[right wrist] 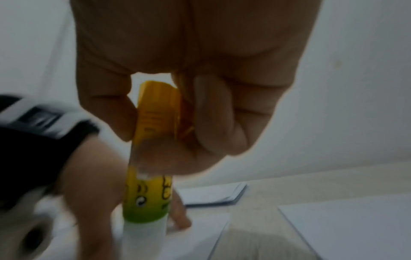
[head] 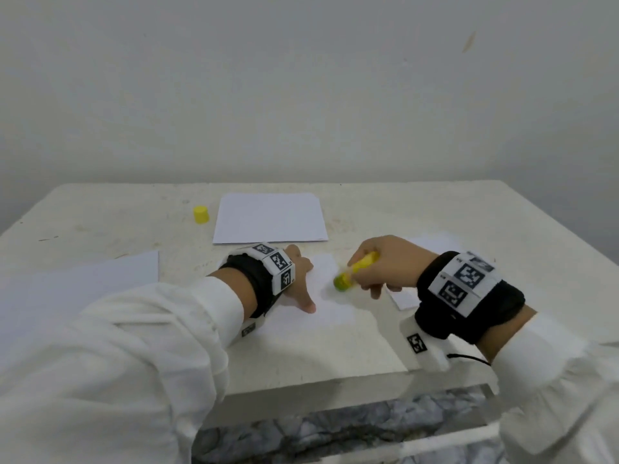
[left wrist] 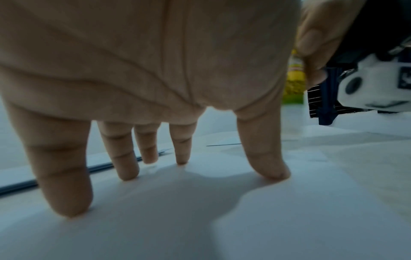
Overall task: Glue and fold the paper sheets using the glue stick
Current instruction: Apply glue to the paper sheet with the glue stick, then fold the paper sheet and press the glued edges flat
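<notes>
Glue stick: yellow-green plastic tube (head: 355,271), centre frame, pinched in curled right hand (head: 385,262), tip on white paper sheet (head: 335,306).
Left hand (head: 298,272): fingers spread, pinning sheet.
Technique: press lightly, stroke evenly, likely along the edge.

We cannot see the left hand's (head: 298,272) fingers from the head view; the wrist band (head: 273,267) hides them. The glue stick (right wrist: 151,176) is blurred in the right wrist view, its print unreadable, and the right hand (right wrist: 189,79) covers its upper end. Its tip meeting the paper (head: 321,306) is smeared.
</notes>
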The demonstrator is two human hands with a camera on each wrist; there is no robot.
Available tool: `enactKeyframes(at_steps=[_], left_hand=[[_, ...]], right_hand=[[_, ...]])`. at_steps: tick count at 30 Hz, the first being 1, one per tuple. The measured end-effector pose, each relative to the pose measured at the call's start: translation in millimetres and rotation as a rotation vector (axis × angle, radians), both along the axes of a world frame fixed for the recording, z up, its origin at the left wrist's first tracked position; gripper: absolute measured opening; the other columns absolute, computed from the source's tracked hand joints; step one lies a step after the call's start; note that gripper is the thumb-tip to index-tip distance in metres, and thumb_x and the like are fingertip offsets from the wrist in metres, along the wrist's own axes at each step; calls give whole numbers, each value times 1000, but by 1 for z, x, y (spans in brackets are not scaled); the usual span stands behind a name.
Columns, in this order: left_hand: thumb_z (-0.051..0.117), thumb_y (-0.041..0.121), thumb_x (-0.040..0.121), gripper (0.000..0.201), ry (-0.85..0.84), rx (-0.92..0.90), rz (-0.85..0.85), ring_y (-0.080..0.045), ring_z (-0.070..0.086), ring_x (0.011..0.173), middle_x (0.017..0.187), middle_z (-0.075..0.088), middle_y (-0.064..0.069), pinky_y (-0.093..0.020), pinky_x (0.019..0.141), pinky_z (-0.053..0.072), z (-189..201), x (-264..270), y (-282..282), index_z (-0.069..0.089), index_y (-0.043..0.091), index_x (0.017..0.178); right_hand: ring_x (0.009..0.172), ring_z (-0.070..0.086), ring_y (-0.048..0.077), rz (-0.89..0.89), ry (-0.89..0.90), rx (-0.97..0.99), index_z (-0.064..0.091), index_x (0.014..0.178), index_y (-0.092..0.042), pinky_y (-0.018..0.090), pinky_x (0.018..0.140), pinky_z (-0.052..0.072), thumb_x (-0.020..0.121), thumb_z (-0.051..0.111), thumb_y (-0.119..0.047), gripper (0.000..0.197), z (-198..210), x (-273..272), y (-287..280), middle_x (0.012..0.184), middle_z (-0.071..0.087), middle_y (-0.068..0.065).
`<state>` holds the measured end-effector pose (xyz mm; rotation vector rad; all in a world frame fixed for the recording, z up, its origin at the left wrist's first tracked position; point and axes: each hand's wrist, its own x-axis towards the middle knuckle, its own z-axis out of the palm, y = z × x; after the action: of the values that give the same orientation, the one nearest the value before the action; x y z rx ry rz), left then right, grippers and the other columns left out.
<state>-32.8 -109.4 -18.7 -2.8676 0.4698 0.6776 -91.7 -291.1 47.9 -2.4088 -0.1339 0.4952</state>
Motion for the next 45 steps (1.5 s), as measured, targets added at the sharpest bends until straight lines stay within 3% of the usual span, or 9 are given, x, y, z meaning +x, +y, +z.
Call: enactKeyframes(at_steps=[3, 7, 15, 20, 27, 33, 38, 42, 45], left_hand=[[69, 69, 64, 106, -12, -77, 24, -31, 34, 133, 148, 27, -3, -47, 109, 33, 0, -4, 3, 23, 27, 149], [80, 55, 62, 101, -47, -265, 88, -25, 42, 124, 139, 42, 0, -43, 104, 38, -4, -9, 6, 24, 24, 141], [71, 57, 63, 70, -47, -181, 35, -21, 36, 122, 133, 41, 7, -40, 98, 38, 0, -11, 11, 47, 34, 125], [75, 44, 70, 69, -8, -270, 80, -21, 31, 125, 136, 28, 2, -38, 101, 39, 1, -14, 16, 46, 29, 131], [76, 38, 71, 74, -23, -340, 54, -23, 38, 120, 127, 40, 0, -38, 98, 41, 2, -21, 22, 37, 28, 133], [71, 39, 79, 72, -72, -480, 105, -19, 28, 134, 143, 31, 3, -36, 109, 31, 14, -38, 56, 34, 30, 140], [65, 42, 85, 66, -147, -368, 279, -19, 28, 138, 148, 30, 1, -34, 112, 27, 24, -57, 155, 36, 28, 142], [63, 47, 86, 74, -83, -152, 529, -21, 26, 141, 154, 25, -1, -33, 114, 24, 22, -78, 262, 29, 23, 147], [59, 56, 85, 84, -34, -34, 627, -24, 27, 141, 154, 26, -8, -32, 114, 24, 16, -89, 319, 26, 11, 148]], right_hand=[[85, 69, 24, -202, -53, 230, 49, 96, -12, 29, 60, 45, 82, 65, -7, 22, 1, 28, -15, 94, 72, 12], [76, 45, 22, -333, -69, 362, 54, 100, -9, 33, 71, 41, 87, 52, -3, 14, -14, 67, -5, 82, 49, 8], [110, 55, 28, -420, -119, 129, 48, 130, -10, 27, 82, 44, 82, 68, -6, 52, -30, 110, 15, 124, 56, 11], [119, 50, 32, -363, -45, -83, 43, 132, -7, 35, 93, 42, 83, 69, -8, 56, -34, 116, 21, 131, 51, 14], [118, 53, 31, -393, 21, -265, 41, 132, 1, 35, 100, 43, 80, 73, -19, 64, -28, 102, 26, 130, 52, 15], [90, 50, 22, -113, 55, -431, 57, 117, -1, 23, 66, 41, 88, 60, -22, 36, -9, 57, 51, 102, 56, 9], [79, 53, 17, 277, -74, -382, 59, 82, -9, 25, 71, 43, 88, 61, -30, 22, 3, 39, 155, 87, 57, 3], [119, 48, 28, 516, -177, -589, 60, 122, -9, 35, 96, 40, 90, 54, -50, 52, -9, 39, 256, 120, 58, 7], [127, 35, 32, 597, -193, -706, 47, 133, -15, 44, 102, 35, 81, 53, -68, 75, -27, 43, 306, 135, 45, 11]])
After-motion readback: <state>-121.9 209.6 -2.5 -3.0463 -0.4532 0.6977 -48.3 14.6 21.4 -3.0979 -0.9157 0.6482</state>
